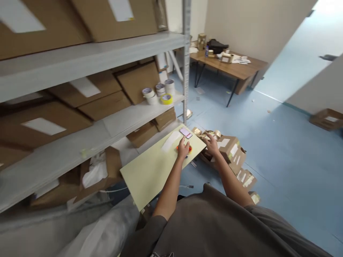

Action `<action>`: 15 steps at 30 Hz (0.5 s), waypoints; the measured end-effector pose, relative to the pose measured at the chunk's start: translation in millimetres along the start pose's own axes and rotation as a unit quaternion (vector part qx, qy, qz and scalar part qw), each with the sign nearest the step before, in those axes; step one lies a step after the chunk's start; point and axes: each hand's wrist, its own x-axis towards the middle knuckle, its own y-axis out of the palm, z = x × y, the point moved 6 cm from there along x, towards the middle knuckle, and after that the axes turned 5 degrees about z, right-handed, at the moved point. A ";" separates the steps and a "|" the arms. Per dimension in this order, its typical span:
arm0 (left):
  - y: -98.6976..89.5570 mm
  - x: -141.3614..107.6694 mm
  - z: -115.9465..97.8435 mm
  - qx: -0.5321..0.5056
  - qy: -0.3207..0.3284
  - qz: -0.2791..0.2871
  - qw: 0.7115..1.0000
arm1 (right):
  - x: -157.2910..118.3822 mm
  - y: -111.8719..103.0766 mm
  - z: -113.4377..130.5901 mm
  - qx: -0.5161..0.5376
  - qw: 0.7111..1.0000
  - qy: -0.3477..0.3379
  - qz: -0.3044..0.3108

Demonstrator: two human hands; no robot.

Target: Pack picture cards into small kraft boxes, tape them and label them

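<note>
1. Left hand (183,149): above the red-orange roll (190,149) (looks like tape), thumb and index apart, not clenched; can't tell whether the other fingers grip it.
2. Right hand (211,144): by the near-right corner of the pale yellow board (147,171), fingers partly bent; whether it grasps anything, can't tell.
3. Roll is on the board, partly hidden by the left hand; phone (185,133) just beyond, white strip (170,141) beside.
4. Step in hand, my read: handling around the roll on the board. A next move there calls for a sure finger hold on the roll's rim, clear of the phone.
5. Further out: cartons (232,151) heaped on the floor, white rolls (150,96) and yellow roll (166,99) on the shelf (115,119), wooden table (253,66) behind (cluttered).
</note>
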 end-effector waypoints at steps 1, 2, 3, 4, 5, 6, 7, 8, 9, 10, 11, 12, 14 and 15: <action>-29.2 -5.2 4.1 -0.001 -0.001 -0.019 1.000 | 2.3 25.1 8.0 0.000 1.000 -0.008 0.017; -57.1 -11.1 8.2 -0.002 -0.002 -0.037 0.999 | 3.8 48.9 15.9 0.000 0.999 -0.016 0.035; -83.4 -17.3 12.5 -0.002 -0.005 -0.053 0.999 | 4.4 71.2 23.6 -0.002 0.998 -0.026 0.052; -107.7 -23.7 16.9 -0.001 -0.011 -0.069 0.998 | 4.3 91.6 31.0 -0.006 0.997 -0.035 0.069; -129.6 -30.0 21.4 0.002 -0.018 -0.084 0.996 | 3.7 109.7 37.9 -0.012 0.995 -0.043 0.084; -148.6 -36.0 25.9 0.005 -0.026 -0.098 0.995 | 2.7 125.4 44.1 -0.022 0.994 -0.051 0.099; -164.3 -41.4 30.3 0.008 -0.034 -0.111 0.993 | 1.6 138.3 49.3 -0.035 0.992 -0.057 0.110; -176.5 -46.1 34.8 0.009 -0.041 -0.122 0.992 | 0.6 148.5 53.1 -0.051 0.990 -0.062 0.119; -185.0 -49.7 39.6 0.008 -0.047 -0.131 0.990 | 0.0 156.1 55.5 -0.070 0.988 -0.066 0.124; -189.8 -52.2 44.7 0.007 -0.053 -0.138 0.989 | -0.2 161.5 56.3 -0.088 0.985 -0.071 0.127; -191.1 -53.5 50.1 0.005 -0.059 -0.142 0.988 | 0.3 164.9 55.3 -0.106 0.983 -0.074 0.129; -189.0 -53.7 55.8 0.004 -0.064 -0.143 0.988 | 1.3 166.8 52.3 -0.121 0.981 -0.075 0.130; -176.9 -51.2 68.1 -0.001 -0.075 -0.137 0.988 | 4.7 167.4 40.3 -0.145 0.977 -0.071 0.138; -168.1 -49.0 74.8 -0.004 -0.082 -0.132 0.988 | 7.0 166.6 31.6 -0.155 0.975 -0.066 0.143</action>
